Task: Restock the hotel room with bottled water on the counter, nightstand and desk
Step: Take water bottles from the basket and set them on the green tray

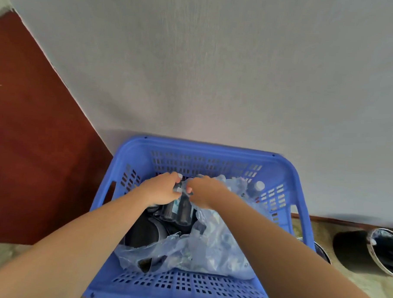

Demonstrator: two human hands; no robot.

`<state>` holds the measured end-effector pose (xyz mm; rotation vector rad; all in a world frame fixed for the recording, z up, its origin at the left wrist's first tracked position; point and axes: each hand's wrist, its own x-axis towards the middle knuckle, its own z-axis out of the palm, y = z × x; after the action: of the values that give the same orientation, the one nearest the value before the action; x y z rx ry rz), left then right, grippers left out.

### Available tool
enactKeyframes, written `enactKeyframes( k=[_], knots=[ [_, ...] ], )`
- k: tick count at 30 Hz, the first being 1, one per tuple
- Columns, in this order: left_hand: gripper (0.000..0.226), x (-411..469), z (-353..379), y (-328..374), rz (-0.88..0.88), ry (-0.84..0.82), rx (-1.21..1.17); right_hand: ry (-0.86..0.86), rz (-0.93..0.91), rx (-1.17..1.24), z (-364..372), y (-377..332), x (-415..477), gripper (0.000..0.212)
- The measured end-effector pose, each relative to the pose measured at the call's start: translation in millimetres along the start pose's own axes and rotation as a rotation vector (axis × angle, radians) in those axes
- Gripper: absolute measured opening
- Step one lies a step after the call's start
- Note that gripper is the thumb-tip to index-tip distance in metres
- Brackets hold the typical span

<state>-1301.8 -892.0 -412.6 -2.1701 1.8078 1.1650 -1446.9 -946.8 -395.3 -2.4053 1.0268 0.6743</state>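
Note:
A blue plastic basket [213, 149] stands on the floor against a grey wall. Inside lies a pack of water bottles [177, 210] in torn clear plastic wrap [211, 246]. One white bottle cap [259, 186] shows at the back right. Both of my hands are inside the basket at its far end. My left hand [161, 190] grips the wrap at the top of the bottles. My right hand [203, 192] pinches the same wrap right beside it. The fingertips of both hands nearly touch. Most bottles are hidden under the plastic.
A dark round object [142, 232] lies in the basket's left part. A red-brown wooden panel [33, 141] rises at the left. Two dark bins with metal rims [380, 251] stand on the patterned floor at the right, one partly behind the basket.

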Motion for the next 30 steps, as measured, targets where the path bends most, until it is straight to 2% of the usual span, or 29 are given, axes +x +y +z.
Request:
enactKeyframes(
  k=[3, 6, 9, 14, 19, 22, 26, 30],
  knots=[
    [0.052, 17, 9, -12, -0.042, -0.003, -0.002, -0.061, 0.006, -0.116, 13, 0, 13, 0.024],
    [0.048, 32, 27, -20, -0.102, -0.009, 0.046, -0.049, 0.024, -0.238, 26, -3, 23, 0.024],
    [0.055, 46, 49, -24, -0.158, -0.033, 0.055, -0.113, 0.076, -0.305, 39, 1, 34, 0.028],
    [0.064, 70, 76, -34, -0.228, -0.071, 0.045, -0.188, 0.232, -0.191, 69, 13, 51, 0.041],
    [0.066, 91, 94, -43, -0.338, -0.076, 0.024, -0.054, 0.353, -0.07, 87, 20, 64, 0.074],
    [0.07, 99, 106, -46, -0.39, -0.07, -0.005, -0.019, 0.312, -0.053, 90, 29, 68, 0.085],
    [0.071, 107, 120, -49, -0.411, -0.062, -0.006, -0.049, 0.255, -0.175, 97, 30, 71, 0.074],
    [0.067, 112, 132, -52, -0.415, -0.01, -0.018, -0.012, 0.216, -0.228, 104, 31, 70, 0.076]
  ],
)
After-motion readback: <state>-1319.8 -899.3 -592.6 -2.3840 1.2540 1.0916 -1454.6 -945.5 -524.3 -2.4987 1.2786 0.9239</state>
